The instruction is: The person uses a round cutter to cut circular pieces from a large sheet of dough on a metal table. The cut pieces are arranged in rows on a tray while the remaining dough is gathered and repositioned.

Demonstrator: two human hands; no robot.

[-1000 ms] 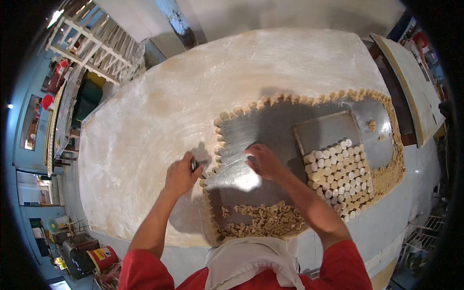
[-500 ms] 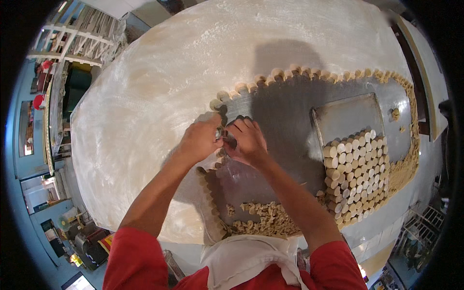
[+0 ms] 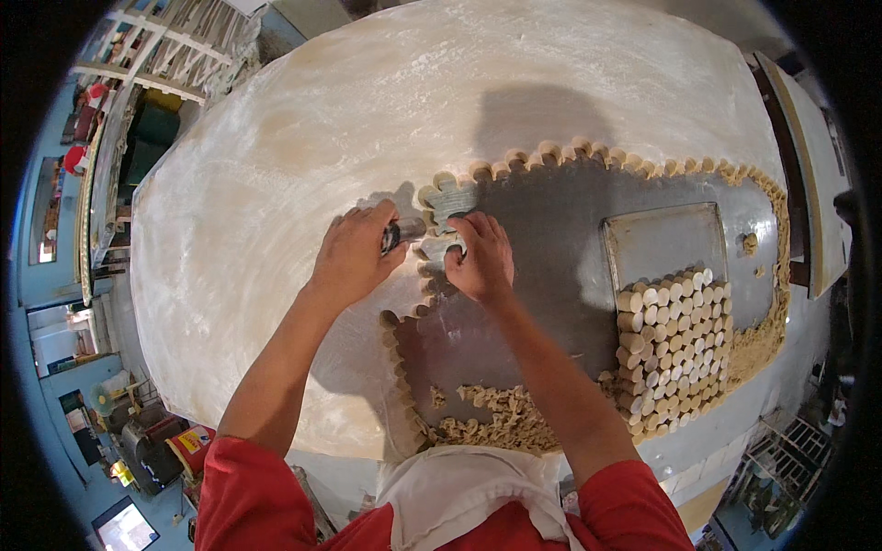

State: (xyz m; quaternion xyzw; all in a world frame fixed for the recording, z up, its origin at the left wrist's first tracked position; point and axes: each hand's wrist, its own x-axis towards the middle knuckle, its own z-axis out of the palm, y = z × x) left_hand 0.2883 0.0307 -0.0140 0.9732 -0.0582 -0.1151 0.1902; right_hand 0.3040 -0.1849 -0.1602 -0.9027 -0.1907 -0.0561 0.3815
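A large floured sheet of dough [image 3: 248, 220] covers the left and far parts of the table, its cut edge scalloped with round bites. My left hand [image 3: 349, 253] is closed round a short metal tube, a round cutter [image 3: 410, 231], tilted above the dough beside that edge. Just to its right, over the bared grey tabletop [image 3: 537, 248], my right hand [image 3: 482, 257] has its fingers curled toward the thumb. What lies between them I cannot make out. Thick round dough pieces [image 3: 675, 321] stand packed in rows on a metal tray [image 3: 661, 220] at the right.
Crumbled dough scraps [image 3: 510, 413] lie near my apron [image 3: 469, 482]. A strip of dough trimmings [image 3: 767, 335] borders the table's right side. Beyond the table's right edge is a pale board [image 3: 804, 165]. A rack [image 3: 156, 55] stands at the far left.
My hands have moved apart from where they met at the dough edge. The left hand with the cutter has shifted left and tilted it; the right hand has moved slightly right.
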